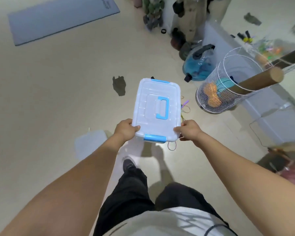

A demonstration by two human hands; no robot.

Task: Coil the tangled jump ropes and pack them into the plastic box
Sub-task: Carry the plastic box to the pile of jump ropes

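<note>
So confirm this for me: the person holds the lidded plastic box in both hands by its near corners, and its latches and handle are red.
Not quite. In the head view the left hand and the right hand do grip the near corners of the lidded plastic box, but its latches and handle are blue, not red.

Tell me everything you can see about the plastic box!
The box is see-through whitish plastic with rounded corners. Its lid is on, with a blue handle lying flat on top and blue clips at both short ends. It is held above the floor, roughly level. The left hand and right hand grip its near corners.
</note>
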